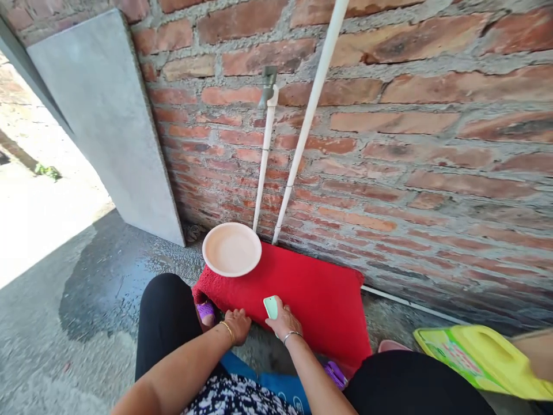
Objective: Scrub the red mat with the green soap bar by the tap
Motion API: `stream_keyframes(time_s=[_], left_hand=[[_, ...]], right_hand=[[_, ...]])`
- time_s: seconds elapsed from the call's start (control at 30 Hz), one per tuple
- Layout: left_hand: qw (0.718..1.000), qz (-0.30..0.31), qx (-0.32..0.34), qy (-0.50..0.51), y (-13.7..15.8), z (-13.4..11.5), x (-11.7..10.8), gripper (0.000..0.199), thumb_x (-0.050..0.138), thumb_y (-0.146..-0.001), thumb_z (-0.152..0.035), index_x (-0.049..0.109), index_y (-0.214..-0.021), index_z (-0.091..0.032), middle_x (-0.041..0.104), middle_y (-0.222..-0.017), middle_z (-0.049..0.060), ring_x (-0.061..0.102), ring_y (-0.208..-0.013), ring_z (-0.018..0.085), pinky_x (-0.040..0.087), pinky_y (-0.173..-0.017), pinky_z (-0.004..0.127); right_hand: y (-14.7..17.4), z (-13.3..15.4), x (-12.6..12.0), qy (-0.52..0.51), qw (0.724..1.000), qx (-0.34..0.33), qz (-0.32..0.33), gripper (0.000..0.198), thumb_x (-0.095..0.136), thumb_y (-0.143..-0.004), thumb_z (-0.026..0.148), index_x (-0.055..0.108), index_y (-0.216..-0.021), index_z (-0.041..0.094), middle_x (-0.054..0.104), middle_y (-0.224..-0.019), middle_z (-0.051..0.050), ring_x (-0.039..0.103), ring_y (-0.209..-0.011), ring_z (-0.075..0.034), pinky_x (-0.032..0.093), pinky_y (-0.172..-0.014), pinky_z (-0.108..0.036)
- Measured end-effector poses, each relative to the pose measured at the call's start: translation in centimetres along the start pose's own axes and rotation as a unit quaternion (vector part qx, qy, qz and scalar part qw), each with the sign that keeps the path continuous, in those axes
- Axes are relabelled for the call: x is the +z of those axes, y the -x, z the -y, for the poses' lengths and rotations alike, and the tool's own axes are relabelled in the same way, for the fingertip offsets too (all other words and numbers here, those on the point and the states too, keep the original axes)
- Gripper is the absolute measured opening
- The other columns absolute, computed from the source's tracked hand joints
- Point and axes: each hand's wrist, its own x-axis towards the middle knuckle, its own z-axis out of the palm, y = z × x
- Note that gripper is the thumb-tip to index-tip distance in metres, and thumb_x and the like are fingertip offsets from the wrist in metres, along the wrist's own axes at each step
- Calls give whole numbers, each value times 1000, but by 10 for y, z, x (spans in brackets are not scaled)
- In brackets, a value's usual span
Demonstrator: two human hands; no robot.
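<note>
A red cloth [311,288] lies spread along the foot of the brick wall, its left end bunched. My left hand [238,326] is closed with its fingers on the cloth's near edge. In my right hand [285,321], over the middle of the cloth, is what looks like a mint-green scrub brush [271,307]; I see its flat back, and any bristles are hidden. At the cloth's far left corner rests a pale pink basin [232,249], with no contents that I can make out.
A yellow jug-like bottle [479,357] lies tilted at the right, beside a partly seen arm or box-like shape. A tap [268,86] and white pipes [309,121] run down the wall. A grey slab [108,127] leans at the left, above wet concrete [99,288].
</note>
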Motion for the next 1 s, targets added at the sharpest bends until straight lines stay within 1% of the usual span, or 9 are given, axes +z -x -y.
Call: stream_keyframes(time_s=[0.07,0.23,0.43,0.53,0.63,0.7,0.8,0.9,1.0], left_hand=[[1000,3,18,-10,5,-2,9,51,57,-70,-22,52,-121,-16,51,-127,18,50,-116,31,39,-93,50],[999,-7,42,-10,21,-14,23,50,62,-64,-24,60,-114,-19,57,-121,19,53,-111,36,41,-90,54],[997,-14,76,3,28,-26,15,51,61,-68,-34,57,-118,-24,58,-121,16,55,-110,34,45,-86,52],[999,-17,21,18,23,-12,7,50,60,-71,-32,55,-120,-21,56,-123,16,53,-114,32,43,-90,50],[997,-27,-61,47,12,15,1,45,50,-77,-24,53,-122,-17,52,-129,17,49,-120,30,41,-95,47],[994,-25,-89,61,2,31,-3,46,42,-80,-20,50,-125,-14,48,-133,20,47,-122,30,40,-95,46],[993,-23,-89,79,-11,44,-6,48,37,-83,-20,46,-130,-14,44,-137,20,44,-125,29,38,-97,46],[993,-19,-62,96,-21,41,-5,50,34,-84,-22,44,-132,-16,43,-139,19,42,-127,29,36,-97,47],[994,-7,-35,107,-26,35,0,50,38,-81,-21,47,-129,-14,46,-136,21,45,-123,31,35,-97,49]], right_hand=[[-4,0,4,-1,1000,-17,6,71,58,-73,32,30,-138,25,54,-113,-11,60,-96,-24,42,-77,-32],[-9,-2,6,-16,999,-32,31,76,57,-74,33,23,-142,24,52,-116,-14,61,-95,-26,43,-77,-35],[-7,-2,4,-28,999,-36,27,76,59,-73,32,26,-141,24,52,-119,-15,60,-99,-28,43,-80,-38],[-8,-2,-1,3,1000,-22,5,70,59,-72,35,34,-137,28,53,-119,-13,56,-107,-29,41,-84,-40],[-16,0,-8,5,1000,-9,20,68,59,-69,28,38,-134,30,56,-114,-10,57,-106,-26,42,-82,-36],[-25,4,-10,-42,998,9,35,69,59,-68,28,38,-134,28,60,-109,-8,60,-99,-23,43,-77,-32],[-42,15,-7,-148,988,49,12,66,60,-69,37,39,-130,25,64,-105,-5,62,-93,-21,44,-72,-28],[-62,34,0,-238,968,79,-22,63,59,-69,46,41,-124,21,66,-100,-4,63,-89,-19,45,-70,-27],[-81,60,5,-277,952,111,-61,64,60,-67,52,43,-119,18,67,-95,-6,64,-86,-21,46,-67,-27]])
